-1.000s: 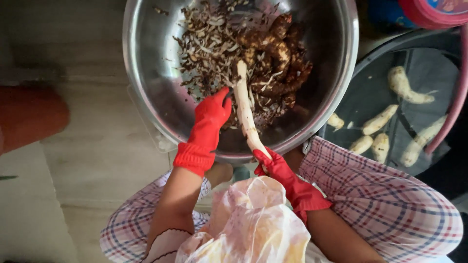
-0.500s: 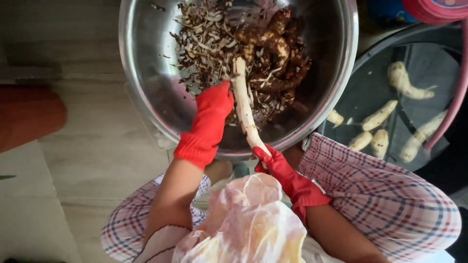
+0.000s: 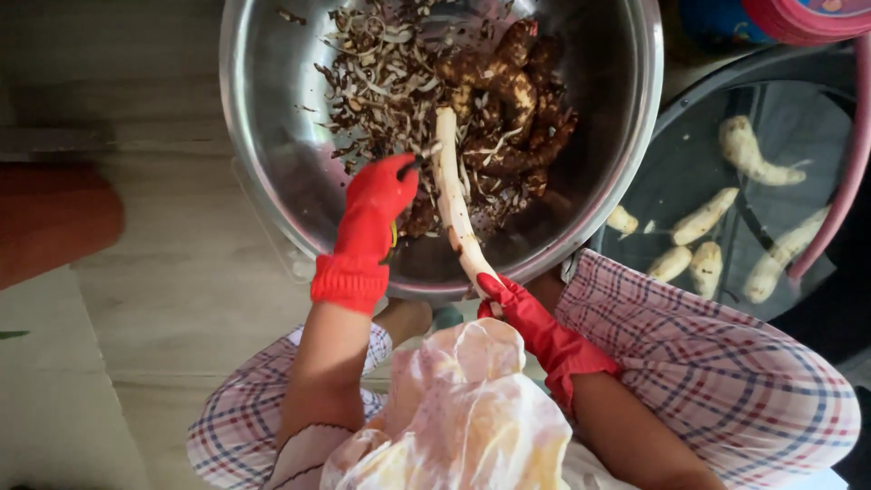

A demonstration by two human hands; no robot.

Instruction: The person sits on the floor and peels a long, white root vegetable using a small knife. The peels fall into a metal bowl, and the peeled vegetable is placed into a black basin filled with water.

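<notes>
Holding a long pale root (image 3: 454, 195) at its near end, your right hand (image 3: 522, 313) is gripping it with the fingers closed around it, while the far end is reaching over the big steel bowl (image 3: 263, 136). Your left hand (image 3: 376, 204) (red-gloved, like the other) is curling tight around a small dark tool (image 3: 413, 163) that is touching the root's left side. Brown peelings (image 3: 381, 82) and unpeeled roots (image 3: 513, 91) are lying in the bowl. To the right, peeled roots (image 3: 717, 213) are sitting in a dark tub (image 3: 671, 100).
</notes>
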